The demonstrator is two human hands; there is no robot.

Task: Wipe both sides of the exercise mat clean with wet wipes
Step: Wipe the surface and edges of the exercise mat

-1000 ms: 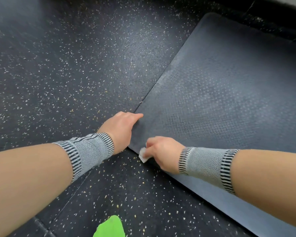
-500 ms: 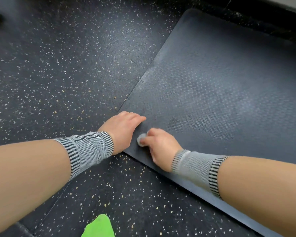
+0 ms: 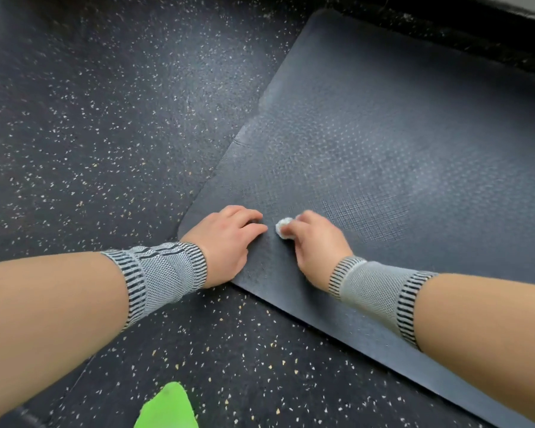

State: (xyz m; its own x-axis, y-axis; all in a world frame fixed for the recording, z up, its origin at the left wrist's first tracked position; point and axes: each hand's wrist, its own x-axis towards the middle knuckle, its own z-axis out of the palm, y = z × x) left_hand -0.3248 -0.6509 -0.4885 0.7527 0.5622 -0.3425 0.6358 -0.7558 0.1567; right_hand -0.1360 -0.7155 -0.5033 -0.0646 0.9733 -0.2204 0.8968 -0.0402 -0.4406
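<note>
I see the exercise mat (image 3: pixel 399 143) flat on the speckled floor (image 3: pixel 90 134), long axis running lower right. My left hand (image 3: pixel 226 239) presses its near corner, fingers straight; my right hand (image 3: pixel 315 242) pinches a balled wet wipe (image 3: pixel 283 227) against it.

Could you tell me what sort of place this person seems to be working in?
Probably a gym or home workout room. The floor is dark speckled rubber, an exercise mat lies on it, and both forearms wear knitted wrist supports.
</note>
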